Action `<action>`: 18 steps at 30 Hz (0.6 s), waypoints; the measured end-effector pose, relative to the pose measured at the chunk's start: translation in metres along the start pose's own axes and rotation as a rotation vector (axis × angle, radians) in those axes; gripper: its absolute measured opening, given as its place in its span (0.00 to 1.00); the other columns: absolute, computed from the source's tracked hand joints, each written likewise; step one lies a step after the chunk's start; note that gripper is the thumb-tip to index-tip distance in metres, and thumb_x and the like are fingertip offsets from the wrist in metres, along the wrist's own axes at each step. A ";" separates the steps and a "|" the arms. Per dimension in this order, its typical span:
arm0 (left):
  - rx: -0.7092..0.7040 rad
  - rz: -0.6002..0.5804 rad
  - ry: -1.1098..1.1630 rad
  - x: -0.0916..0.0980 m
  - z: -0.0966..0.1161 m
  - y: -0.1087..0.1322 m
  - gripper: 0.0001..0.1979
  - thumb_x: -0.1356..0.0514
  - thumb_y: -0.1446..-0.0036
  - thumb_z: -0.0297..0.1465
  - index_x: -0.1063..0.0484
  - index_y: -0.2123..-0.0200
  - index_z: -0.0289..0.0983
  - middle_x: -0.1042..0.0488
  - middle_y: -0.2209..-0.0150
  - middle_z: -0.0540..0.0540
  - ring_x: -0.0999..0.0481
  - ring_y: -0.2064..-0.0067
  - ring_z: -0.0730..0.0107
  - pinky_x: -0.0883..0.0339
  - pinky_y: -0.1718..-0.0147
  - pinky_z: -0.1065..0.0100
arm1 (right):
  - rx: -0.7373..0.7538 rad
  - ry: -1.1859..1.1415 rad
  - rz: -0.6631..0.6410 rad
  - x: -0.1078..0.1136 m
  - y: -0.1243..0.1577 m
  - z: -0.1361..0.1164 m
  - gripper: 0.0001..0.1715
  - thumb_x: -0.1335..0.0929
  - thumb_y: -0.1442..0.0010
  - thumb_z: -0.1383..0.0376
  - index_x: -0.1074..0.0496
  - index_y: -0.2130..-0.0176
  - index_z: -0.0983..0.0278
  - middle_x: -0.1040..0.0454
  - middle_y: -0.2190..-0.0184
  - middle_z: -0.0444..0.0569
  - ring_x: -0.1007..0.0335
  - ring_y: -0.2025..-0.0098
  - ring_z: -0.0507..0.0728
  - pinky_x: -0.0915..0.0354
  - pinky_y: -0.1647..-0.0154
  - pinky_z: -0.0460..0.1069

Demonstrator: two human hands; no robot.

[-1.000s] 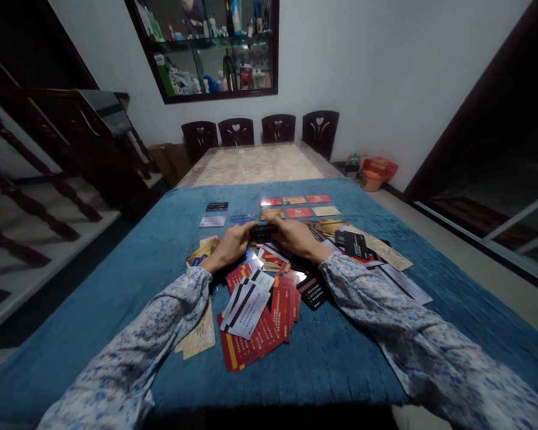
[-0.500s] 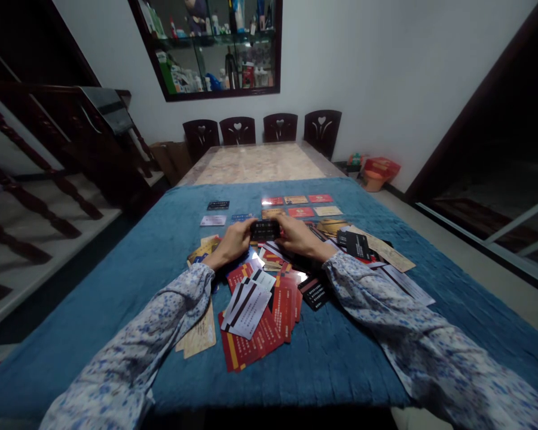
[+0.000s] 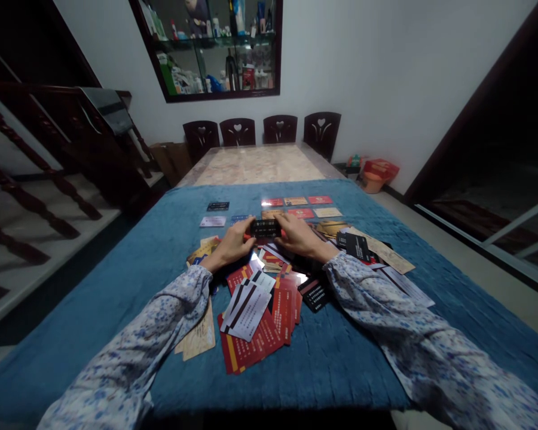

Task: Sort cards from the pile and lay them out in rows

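A black card (image 3: 265, 229) with white print is held up between my two hands over the pile. My left hand (image 3: 232, 243) is closed on its left end, and my right hand (image 3: 299, 237) grips its right end. Under and in front of them lie loose cards: red cards (image 3: 251, 346) with yellow stripes, white cards (image 3: 247, 310) with dark bands fanned on top, and a black card (image 3: 314, 293) near my right forearm. Tan cards (image 3: 199, 335) lie partly beneath my left sleeve. Whether one card or a stack is in my hands is hard to make out.
Beyond my hands, red cards (image 3: 320, 200), a dark card (image 3: 218, 206) and a white card (image 3: 213, 221) are laid out on the blue cloth (image 3: 138, 269). More black cards (image 3: 355, 245) lie to the right. Several dark chairs (image 3: 281, 129) stand behind the marble table end (image 3: 260, 162).
The black card has turned slightly, so its white print shows more clearly. Both hands stay in nearly the same place, still holding its ends.
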State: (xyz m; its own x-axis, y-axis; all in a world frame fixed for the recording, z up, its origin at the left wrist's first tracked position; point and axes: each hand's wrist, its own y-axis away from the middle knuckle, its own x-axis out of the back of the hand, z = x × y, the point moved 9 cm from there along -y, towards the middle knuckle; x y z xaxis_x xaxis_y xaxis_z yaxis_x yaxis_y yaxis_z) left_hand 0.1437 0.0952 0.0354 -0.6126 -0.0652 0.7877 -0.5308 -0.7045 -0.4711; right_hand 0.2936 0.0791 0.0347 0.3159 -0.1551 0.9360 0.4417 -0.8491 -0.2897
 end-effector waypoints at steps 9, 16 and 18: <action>-0.046 -0.061 -0.009 -0.003 -0.003 0.002 0.33 0.38 0.46 0.26 0.36 0.36 0.33 0.27 0.40 0.34 0.27 0.39 0.53 0.33 0.38 0.50 | 0.078 -0.099 0.011 -0.001 0.000 0.002 0.32 0.32 0.38 0.63 0.38 0.37 0.70 0.31 0.42 0.65 0.35 0.40 0.67 0.35 0.43 0.59; -0.043 -0.129 -0.014 0.001 -0.002 0.004 0.28 0.38 0.46 0.26 0.33 0.40 0.33 0.25 0.45 0.35 0.25 0.44 0.53 0.30 0.41 0.51 | 0.126 -0.201 0.023 -0.002 0.001 0.002 0.38 0.29 0.41 0.65 0.38 0.34 0.63 0.29 0.42 0.60 0.34 0.41 0.66 0.36 0.42 0.60; -0.036 -0.142 -0.037 0.001 -0.004 0.004 0.27 0.39 0.45 0.25 0.32 0.41 0.32 0.24 0.46 0.34 0.24 0.45 0.53 0.30 0.42 0.51 | 0.130 -0.210 0.014 -0.003 0.000 0.000 0.38 0.28 0.41 0.65 0.38 0.34 0.62 0.30 0.42 0.60 0.34 0.41 0.66 0.36 0.43 0.60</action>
State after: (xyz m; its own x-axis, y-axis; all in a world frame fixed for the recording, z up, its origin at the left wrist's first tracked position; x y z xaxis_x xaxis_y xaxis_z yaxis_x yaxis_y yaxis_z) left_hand 0.1385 0.0950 0.0325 -0.5082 0.0072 0.8612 -0.6316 -0.6829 -0.3670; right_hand 0.2933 0.0794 0.0319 0.4844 -0.0468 0.8736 0.5360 -0.7733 -0.3386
